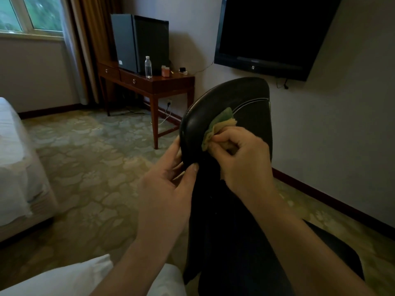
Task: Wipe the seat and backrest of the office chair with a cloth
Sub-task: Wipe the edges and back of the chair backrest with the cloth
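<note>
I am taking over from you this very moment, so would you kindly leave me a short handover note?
Left hand: grips the left edge of the office chair's backrest, thumb on the front, steadying it.
Right hand: holds the bunched yellow-green cloth pressed on the backrest's upper front.
Done: backrest wiping is under way; how much is covered cannot be told.
Left: the rest of the backrest, then the seat, which I cannot make out below the arms.

Dim room; daylight enters from the window (pixel 32 16) upper left; wide-angle bending at edges; slightly soft.
</note>
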`<control>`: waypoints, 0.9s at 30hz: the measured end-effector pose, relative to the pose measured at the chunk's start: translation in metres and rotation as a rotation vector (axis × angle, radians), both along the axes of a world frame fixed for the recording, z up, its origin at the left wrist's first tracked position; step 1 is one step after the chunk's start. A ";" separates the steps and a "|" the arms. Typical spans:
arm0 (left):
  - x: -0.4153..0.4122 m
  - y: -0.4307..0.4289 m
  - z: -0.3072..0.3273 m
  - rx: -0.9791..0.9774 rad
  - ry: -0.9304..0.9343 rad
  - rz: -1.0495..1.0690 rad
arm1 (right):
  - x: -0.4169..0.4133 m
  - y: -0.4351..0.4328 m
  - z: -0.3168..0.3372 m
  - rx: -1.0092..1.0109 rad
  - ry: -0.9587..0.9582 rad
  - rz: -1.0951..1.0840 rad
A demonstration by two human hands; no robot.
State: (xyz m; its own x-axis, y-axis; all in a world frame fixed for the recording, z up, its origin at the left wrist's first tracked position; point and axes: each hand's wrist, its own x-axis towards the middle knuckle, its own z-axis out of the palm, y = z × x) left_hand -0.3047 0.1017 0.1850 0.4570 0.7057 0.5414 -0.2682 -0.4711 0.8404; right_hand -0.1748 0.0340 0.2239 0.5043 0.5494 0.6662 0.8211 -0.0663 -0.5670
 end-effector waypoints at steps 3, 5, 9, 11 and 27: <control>0.000 0.002 -0.001 0.002 0.034 0.003 | 0.010 0.004 0.005 0.021 0.135 0.009; -0.002 0.002 -0.005 0.032 0.066 0.014 | 0.007 0.003 0.002 0.046 0.147 0.001; -0.004 0.000 -0.011 0.048 0.051 0.072 | -0.010 -0.003 -0.010 0.076 0.070 -0.003; -0.004 -0.002 -0.012 0.056 0.029 0.090 | -0.015 -0.005 -0.016 0.080 0.022 0.003; 0.003 0.006 -0.014 0.063 0.017 0.081 | -0.013 -0.008 -0.023 0.056 -0.066 0.053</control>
